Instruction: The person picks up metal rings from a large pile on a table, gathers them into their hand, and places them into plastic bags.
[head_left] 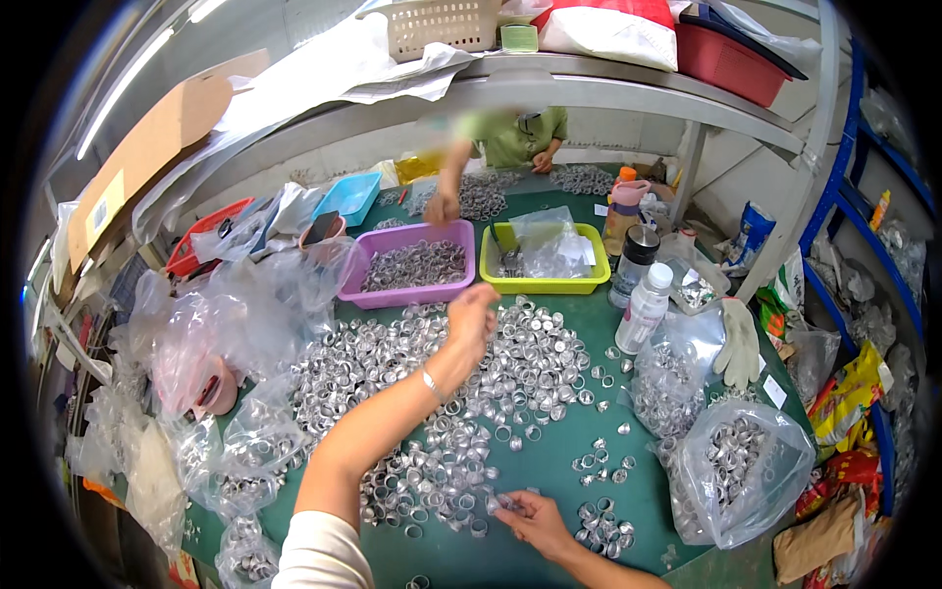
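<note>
A wide heap of silver metal rings (392,363) spreads over the green tabletop. My left hand (473,319), wearing a bracelet, is raised above the far side of the heap, near the front edges of the purple basket (407,290) and the yellow-green basket (545,286). Its fingers are curled closed, and whatever they may hold is hidden. At the near edge of the heap, my right hand (535,522) pinches a ring (494,505) between thumb and fingertips. Small ring clusters (603,530) lie beside and beyond it. More rings fill the purple basket.
Across the table a person in green (515,137) reaches toward the purple basket. On the right stand bottles (644,309), a glove (738,344) and an open plastic bag of rings (741,471). Crumpled plastic bags (226,334) crowd the left. A metal shelf (608,88) spans above.
</note>
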A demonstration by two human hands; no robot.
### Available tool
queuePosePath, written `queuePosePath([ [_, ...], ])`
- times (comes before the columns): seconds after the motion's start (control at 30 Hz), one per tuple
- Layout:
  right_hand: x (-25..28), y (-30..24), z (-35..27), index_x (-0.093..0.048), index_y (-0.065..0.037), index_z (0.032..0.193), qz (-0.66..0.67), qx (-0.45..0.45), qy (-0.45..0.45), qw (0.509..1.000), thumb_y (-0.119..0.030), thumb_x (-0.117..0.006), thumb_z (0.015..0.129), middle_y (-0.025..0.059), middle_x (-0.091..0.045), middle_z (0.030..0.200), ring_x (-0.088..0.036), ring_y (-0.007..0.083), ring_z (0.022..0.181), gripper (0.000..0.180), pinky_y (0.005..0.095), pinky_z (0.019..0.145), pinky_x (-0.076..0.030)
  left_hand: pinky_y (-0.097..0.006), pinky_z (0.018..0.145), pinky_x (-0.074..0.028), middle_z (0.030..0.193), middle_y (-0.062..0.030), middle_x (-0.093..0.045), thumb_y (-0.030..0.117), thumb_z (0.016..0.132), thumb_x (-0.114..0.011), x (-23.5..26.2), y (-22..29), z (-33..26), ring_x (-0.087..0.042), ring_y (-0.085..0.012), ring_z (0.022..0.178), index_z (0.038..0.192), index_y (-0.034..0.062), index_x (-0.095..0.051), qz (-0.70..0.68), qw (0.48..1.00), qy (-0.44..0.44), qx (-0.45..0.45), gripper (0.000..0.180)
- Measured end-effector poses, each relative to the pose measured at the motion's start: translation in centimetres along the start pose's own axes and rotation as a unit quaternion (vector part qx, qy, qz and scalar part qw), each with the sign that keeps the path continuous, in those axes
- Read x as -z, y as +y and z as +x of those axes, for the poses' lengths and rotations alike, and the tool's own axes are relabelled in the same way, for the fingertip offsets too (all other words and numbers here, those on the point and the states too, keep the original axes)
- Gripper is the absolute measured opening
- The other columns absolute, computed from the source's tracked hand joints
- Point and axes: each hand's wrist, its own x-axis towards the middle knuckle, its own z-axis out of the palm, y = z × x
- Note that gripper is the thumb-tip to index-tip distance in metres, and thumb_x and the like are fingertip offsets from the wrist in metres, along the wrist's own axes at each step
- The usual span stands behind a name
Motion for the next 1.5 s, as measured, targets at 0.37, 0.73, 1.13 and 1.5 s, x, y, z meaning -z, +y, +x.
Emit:
queuePosePath([
  [0.37, -0.5, -3.2, -1.1, -0.058, 0.001, 0.108, 0.058, 0.128, 0.025, 0.99, -0.008, -0.064, 0.086, -0.0037, -0.056, 0.066, -0.044, 0.0005, 0.05, 0.024, 0.0164, 0.042, -0.033, -0.018, 0.051, -0.039, 0.086, 0.0024, -0.058, 0.013, 0.082, -0.069, 7.5, 2.3, -19.1, -0.046, -0.0002, 0.061, 0.111, 0.006, -0.061, 0.373, 0.869, -0.316, -0.076, 0.031],
  [0.73, -3.5, -5.3, -4.9, -0.058, 0.001, 0.105, 0.019, 0.168, -0.003, 0.986, -0.009, -0.063, 0.087, -0.0025, -0.057, 0.068, -0.043, 0.0003, 0.048, 0.021, 0.0158, 0.041, -0.031, -0.018, 0.051, -0.037, 0.084, 0.0019, -0.057, 0.004, 0.076, -0.072, 8.8, 2.4, -28.2, -0.041, -0.0011, 0.055, 0.113, 0.0053, -0.062, 0.379, 0.888, -0.236, -0.108, 0.039],
  [1.13, -6.2, -6.3, -7.9, -0.055, 0.0, 0.112, 0.073, 0.235, 0.029, 0.969, -0.007, -0.064, 0.086, 0.0017, -0.059, 0.08, -0.043, 0.0013, 0.049, 0.029, 0.0163, 0.039, -0.032, -0.018, 0.051, -0.039, 0.107, -0.0022, -0.057, 0.003, 0.083, -0.064, 10.7, 2.4, -32.1, -0.044, -0.0011, 0.058, 0.122, 0.0079, -0.056, 0.172, 0.96, -0.22, 0.0, 0.04],
  [1.5, -5.3, -4.1, -7.3, -0.058, 0.001, 0.11, -0.192, 0.358, 0.024, 0.913, -0.004, -0.07, 0.078, 0.0056, -0.063, 0.088, -0.055, 0.006, 0.068, 0.034, 0.0214, 0.056, -0.042, -0.019, 0.056, -0.04, 0.097, -0.0022, -0.06, -0.003, 0.075, -0.068, 10.9, 1.4, -34.3, -0.04, -0.0027, 0.054, 0.118, 0.0078, -0.059, 0.327, 0.908, -0.186, -0.183, 0.045],
])
